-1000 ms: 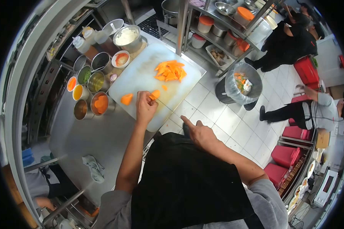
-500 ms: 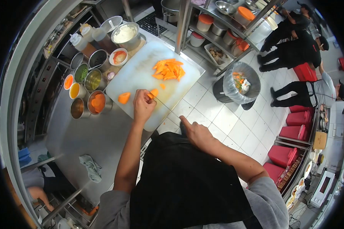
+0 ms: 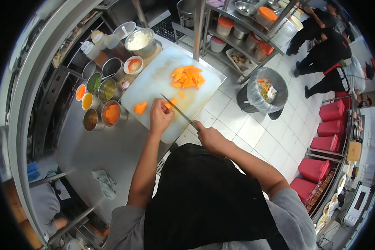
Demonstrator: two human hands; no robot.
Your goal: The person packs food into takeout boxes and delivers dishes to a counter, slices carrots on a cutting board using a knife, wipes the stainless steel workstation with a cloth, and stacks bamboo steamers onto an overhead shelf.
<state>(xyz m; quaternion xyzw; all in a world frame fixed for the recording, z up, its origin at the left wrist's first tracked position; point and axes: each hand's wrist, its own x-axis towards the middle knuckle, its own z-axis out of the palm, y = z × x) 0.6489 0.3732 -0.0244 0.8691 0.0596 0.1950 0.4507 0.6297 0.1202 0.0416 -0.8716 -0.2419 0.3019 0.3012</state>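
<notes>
On the white cutting board, my left hand pinches an orange carrot piece, fingertips curled over it. A kitchen knife is in my right hand, fingers wrapped round its handle at the board's right edge. Its blade slants up and left across the carrot piece, close to my left fingertips. Left of that hand lies another carrot chunk. Farther back rests a heap of carrot slices, with a small loose slice between the heap and the blade.
Metal containers of sauces and chopped food, one holding carrot pieces, crowd the board's left side. Squeeze bottles stand behind. A lined bin is on the floor at right. A cloth lies on the steel counter. Several people stand at far right.
The knife blade, seen only as a thin line before, now shows its flat over the carrot piece. My right hand has turned slightly. The whole view has shifted a little.
</notes>
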